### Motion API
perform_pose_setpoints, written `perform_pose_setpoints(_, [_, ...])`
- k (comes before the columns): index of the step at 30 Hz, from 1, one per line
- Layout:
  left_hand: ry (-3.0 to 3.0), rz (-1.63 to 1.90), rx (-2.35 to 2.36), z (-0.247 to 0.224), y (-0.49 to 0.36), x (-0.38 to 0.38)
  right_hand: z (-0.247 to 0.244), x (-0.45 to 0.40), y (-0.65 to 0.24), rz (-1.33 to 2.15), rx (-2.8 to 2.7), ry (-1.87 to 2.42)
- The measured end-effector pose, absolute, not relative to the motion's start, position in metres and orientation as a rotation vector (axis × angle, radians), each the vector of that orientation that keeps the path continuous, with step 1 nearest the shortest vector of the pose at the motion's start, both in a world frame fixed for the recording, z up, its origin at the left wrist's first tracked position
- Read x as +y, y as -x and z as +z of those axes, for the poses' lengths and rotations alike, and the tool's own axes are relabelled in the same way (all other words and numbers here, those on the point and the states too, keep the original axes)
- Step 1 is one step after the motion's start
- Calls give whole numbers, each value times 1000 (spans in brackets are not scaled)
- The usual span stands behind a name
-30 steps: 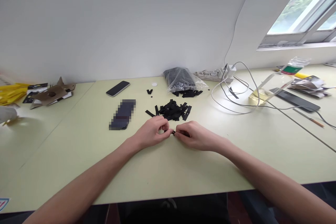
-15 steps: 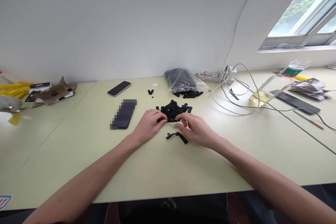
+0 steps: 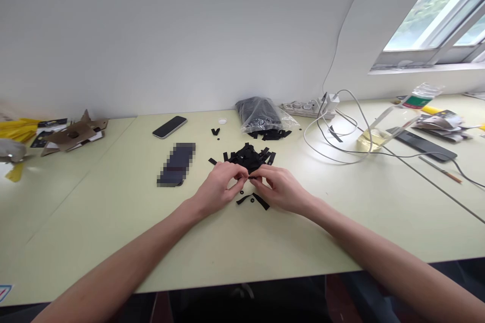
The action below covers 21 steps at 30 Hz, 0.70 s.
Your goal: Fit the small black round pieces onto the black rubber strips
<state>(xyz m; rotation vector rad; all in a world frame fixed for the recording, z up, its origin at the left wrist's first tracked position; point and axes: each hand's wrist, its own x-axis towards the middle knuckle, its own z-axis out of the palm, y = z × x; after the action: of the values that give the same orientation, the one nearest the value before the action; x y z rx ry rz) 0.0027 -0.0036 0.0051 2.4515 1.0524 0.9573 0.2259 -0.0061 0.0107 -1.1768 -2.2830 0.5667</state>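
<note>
My left hand (image 3: pixel 220 186) and my right hand (image 3: pixel 283 187) meet at the fingertips just in front of a heap of black strips (image 3: pixel 248 155). A small black piece (image 3: pixel 253 177) is pinched in the right fingertips. The left thumb and index finger close against its left end, mostly hiding what they grip. On the table below the fingers lie a narrow black strip (image 3: pixel 243 200), a wider black strip (image 3: pixel 261 201) and two small black rings (image 3: pixel 252 201). One loose strip (image 3: pixel 212 161) lies beyond my left hand.
Behind the heap sits a clear plastic bag (image 3: pixel 261 115) of black pieces. To the left are a phone (image 3: pixel 170 127) and a blurred-out dark device (image 3: pixel 177 164). Rightward are a power strip (image 3: pixel 303 109), looping cables (image 3: pixel 341 162), a tilted bottle (image 3: pixel 397 116) and a black tablet (image 3: pixel 424 146).
Both hands have come together at the fingertips, with a small black piece now between them. The small rings and narrow strip below lie differently. A loose strip now shows beyond my left hand.
</note>
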Motion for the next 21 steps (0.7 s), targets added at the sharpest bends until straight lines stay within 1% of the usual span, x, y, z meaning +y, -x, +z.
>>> perform_pose_setpoints(5, [-2632, 950, 1045, 3, -2, -1, 11, -8, -224, 579, -2263, 1120])
perform_pose_setpoints(16, [-2692, 900, 1070, -2, 1, 2, 4, -6, -226, 616, -2334, 961])
perform_pose_setpoints(21, [-2676, 891, 1082, -5, -3, 0, 4, -11, -220, 607, -2346, 977])
